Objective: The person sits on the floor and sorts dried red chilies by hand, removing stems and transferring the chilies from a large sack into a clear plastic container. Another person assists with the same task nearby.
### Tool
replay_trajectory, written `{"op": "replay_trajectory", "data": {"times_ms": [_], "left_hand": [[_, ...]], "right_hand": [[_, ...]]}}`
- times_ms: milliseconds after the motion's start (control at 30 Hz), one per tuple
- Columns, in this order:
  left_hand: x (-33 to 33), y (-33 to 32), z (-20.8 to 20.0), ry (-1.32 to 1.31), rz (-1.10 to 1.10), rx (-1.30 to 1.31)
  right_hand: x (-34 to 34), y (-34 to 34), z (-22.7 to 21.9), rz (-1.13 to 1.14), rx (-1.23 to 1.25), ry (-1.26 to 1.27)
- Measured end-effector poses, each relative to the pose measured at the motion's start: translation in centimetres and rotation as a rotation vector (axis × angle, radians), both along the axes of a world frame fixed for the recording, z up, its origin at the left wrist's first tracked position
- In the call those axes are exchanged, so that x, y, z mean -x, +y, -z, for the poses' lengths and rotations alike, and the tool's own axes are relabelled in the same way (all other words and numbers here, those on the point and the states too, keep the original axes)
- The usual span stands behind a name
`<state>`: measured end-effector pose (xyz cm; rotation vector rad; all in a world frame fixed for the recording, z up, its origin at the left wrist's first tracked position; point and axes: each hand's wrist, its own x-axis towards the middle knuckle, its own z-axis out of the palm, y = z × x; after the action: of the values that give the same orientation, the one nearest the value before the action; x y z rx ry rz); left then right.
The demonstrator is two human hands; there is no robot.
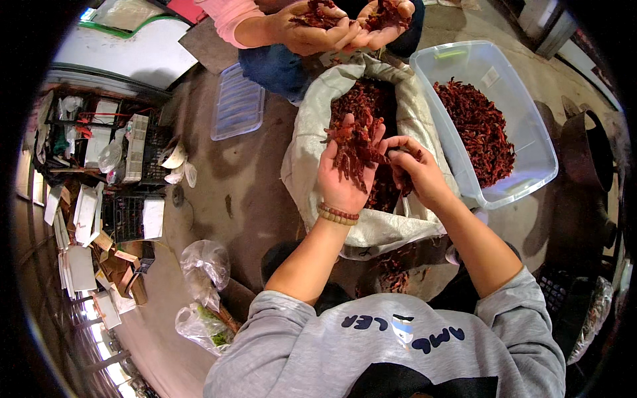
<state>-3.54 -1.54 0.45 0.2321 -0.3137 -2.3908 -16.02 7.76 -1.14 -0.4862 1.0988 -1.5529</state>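
My left hand (pixel 342 184), palm up and fingers extended, bears a loose heap of dried red chilies (pixel 357 149) above an open sack. Close on its right, my right hand (pixel 424 174) is closed in a pinch on dark shrivelled chili pieces, with more below its fingers. The white woven sack (pixel 302 156) has its rim rolled outward, and more dried chilies (pixel 381 99) lie inside it. On the right stands a clear plastic bin (pixel 537 136) partly filled with similar chilies (pixel 474 126).
Across the sack, another person's cupped hands (pixel 318 30) hold chilies. A translucent lid (pixel 239 103) lies on the floor at the left. Plastic bags (pixel 204 265) rest at lower left, near crates (pixel 126 215) and scattered boxes. Spilled bits (pixel 395 275) lie before me. A dark metal drum (pixel 587 159) stands far right.
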Motion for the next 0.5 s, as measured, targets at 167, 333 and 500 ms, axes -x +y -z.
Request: {"op": "replay_trajectory", "data": {"times_ms": [167,333,500], "left_hand": [[-0.2,1.2,-0.1,0.029,0.134,-0.043],[-0.3,2.2,0.2,-0.048,0.217,-0.062],[0.0,2.7,0.4,-0.082,0.176,-0.074]], "right_hand": [[1.6,0.2,-1.2,-0.036,-0.051,-0.135],[1.8,-0.2,-1.1,0.035,0.03,-0.014],[2.0,0.1,-1.8,0.053,-0.029,-0.009]]}}
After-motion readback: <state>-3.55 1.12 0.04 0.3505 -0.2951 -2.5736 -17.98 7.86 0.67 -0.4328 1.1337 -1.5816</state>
